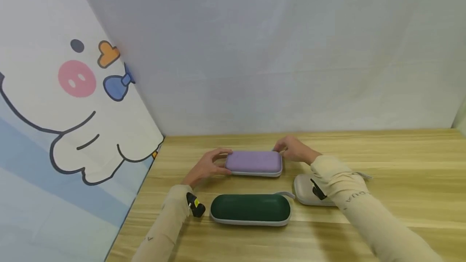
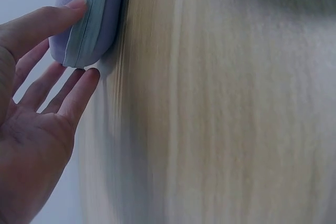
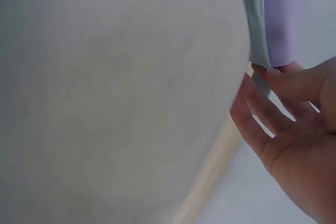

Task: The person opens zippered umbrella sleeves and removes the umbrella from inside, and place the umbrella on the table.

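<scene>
A purple zip case (image 1: 253, 162) with a pale zip band lies on the wooden table between both hands. At its left end, my left hand (image 1: 207, 167) holds it, thumb on the near side and fingers round the far side. In the left wrist view the thumb presses the zip band (image 2: 90, 19). My right hand (image 1: 294, 149) pinches the right end. A grey strap (image 3: 261, 84) shows between its fingers in the right wrist view; whether they grip the strap too, I cannot tell. Nearer me lies a dark green zip case (image 1: 251, 208).
A beige zip case (image 1: 306, 191) lies to the right, partly hidden under my right forearm. A pale curtain (image 1: 291, 60) stands along the table's (image 1: 400, 213) back edge. A cartoon-printed cloth (image 1: 73, 132) hangs at the left. A blurred pale surface (image 3: 121, 93) fills much of the right wrist view.
</scene>
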Demonstrator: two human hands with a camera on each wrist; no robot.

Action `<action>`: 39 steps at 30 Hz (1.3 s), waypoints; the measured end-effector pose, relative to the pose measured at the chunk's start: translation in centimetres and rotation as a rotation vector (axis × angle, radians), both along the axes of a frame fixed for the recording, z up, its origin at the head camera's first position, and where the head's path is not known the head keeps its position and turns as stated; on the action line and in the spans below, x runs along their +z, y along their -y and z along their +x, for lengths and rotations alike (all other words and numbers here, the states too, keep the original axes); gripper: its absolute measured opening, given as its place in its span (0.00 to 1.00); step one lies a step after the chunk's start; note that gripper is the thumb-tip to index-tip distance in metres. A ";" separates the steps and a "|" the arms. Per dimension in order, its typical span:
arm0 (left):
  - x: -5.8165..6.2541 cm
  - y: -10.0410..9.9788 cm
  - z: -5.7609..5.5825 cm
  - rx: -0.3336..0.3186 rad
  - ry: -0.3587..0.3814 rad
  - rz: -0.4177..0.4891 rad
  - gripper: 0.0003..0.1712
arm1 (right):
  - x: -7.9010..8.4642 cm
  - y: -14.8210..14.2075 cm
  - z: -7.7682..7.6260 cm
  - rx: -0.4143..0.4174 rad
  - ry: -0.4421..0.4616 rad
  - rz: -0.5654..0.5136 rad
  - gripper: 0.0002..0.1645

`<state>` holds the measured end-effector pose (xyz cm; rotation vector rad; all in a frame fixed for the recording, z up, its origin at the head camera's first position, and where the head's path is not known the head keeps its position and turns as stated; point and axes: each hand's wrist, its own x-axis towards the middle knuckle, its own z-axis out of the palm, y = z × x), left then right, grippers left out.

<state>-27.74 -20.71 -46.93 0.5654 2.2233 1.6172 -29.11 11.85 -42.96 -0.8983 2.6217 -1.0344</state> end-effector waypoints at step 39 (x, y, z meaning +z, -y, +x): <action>0.5 0.0 -0.7 -0.032 -0.006 -0.062 0.37 | 0.6 1.4 -1.2 -0.007 0.125 0.162 0.19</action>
